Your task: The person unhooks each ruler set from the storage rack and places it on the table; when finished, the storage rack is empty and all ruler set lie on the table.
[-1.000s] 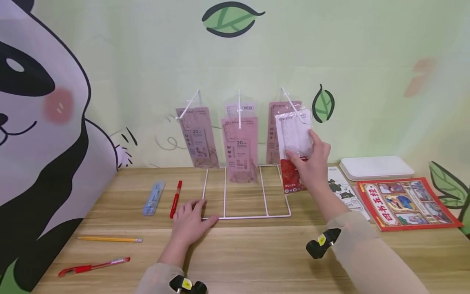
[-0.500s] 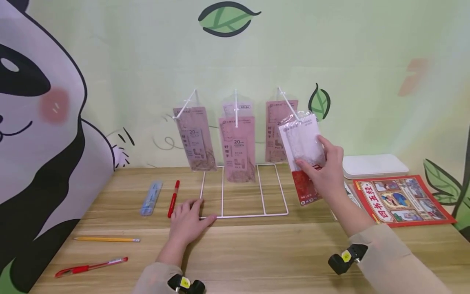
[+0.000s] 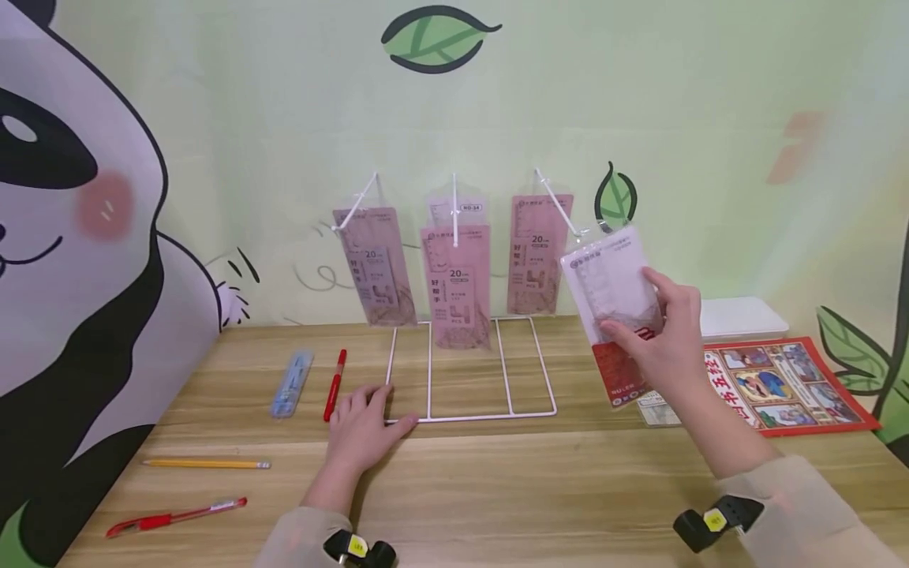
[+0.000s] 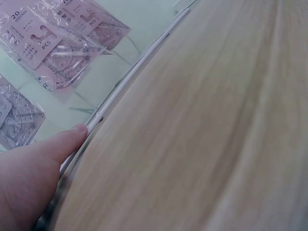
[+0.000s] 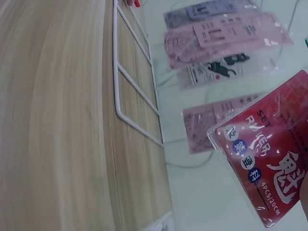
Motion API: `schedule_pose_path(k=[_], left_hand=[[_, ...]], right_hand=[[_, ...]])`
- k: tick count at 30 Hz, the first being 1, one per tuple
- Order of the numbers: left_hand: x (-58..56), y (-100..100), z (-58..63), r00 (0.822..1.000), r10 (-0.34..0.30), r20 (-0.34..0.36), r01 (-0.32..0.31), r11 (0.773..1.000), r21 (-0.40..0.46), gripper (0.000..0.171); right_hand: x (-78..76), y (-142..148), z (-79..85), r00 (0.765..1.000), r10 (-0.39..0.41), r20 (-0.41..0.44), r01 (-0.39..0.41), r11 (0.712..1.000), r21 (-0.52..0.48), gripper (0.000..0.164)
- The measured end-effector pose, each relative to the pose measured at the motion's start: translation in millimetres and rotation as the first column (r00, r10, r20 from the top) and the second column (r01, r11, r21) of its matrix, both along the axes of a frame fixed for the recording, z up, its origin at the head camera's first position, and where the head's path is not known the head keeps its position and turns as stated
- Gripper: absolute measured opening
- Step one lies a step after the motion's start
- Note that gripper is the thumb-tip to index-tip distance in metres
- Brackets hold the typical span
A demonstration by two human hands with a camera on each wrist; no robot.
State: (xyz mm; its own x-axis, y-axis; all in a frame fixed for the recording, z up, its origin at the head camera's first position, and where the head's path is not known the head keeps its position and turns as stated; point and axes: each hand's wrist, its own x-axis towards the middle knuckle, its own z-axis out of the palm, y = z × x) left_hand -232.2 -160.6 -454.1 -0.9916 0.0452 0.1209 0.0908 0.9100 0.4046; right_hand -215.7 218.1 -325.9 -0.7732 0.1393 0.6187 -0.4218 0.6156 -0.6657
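Observation:
My right hand grips a clear ruler-set packet with a red lower half, held upright in the air to the right of a white wire display rack. The packet's red end fills the right wrist view. Pink ruler packets hang from the rack's three hooks. The packet in my hand is clear of the right hook. My left hand rests flat on the wooden table, its fingers on the rack's front left corner. In the left wrist view a fingertip touches the rack's white wire.
A red picture book and a white box lie at the right, with a card beside the book. Left of the rack lie a blue packet, a red marker, a yellow pencil and a red pen.
My right hand has drawn the red-and-clear packet off the right hook and carried it rightward and slightly down, away from the rack. The left hand has stayed on the rack's base.

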Motion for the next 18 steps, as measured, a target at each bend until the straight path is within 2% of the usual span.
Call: schedule_pose_path(k=[3, 6, 12, 18], left_hand=[[0.3, 0, 0.1, 1.000, -0.001, 0.005, 0.001, 1.000, 0.003, 0.077], [0.8, 0, 0.5, 1.000, -0.003, 0.001, 0.003, 1.000, 0.001, 0.077], [0.5, 0, -0.4, 1.000, -0.010, 0.000, 0.010, 1.000, -0.001, 0.077], [0.0, -1, -1.7, 1.000, -0.006, 0.000, 0.006, 1.000, 0.001, 0.077]], right_hand=[[-3.6, 11, -2.5, 0.997, -0.044, 0.056, 0.044, 0.999, 0.014, 0.076], [-10.0, 24, -9.8, 0.983, -0.072, 0.169, 0.066, 0.997, 0.040, 0.076], [-21.0, 47, -28.3, 0.916, -0.109, 0.387, 0.058, 0.988, 0.140, 0.084], [-34.3, 56, -45.6, 0.857, -0.101, 0.505, -0.016, 0.975, 0.222, 0.087]])
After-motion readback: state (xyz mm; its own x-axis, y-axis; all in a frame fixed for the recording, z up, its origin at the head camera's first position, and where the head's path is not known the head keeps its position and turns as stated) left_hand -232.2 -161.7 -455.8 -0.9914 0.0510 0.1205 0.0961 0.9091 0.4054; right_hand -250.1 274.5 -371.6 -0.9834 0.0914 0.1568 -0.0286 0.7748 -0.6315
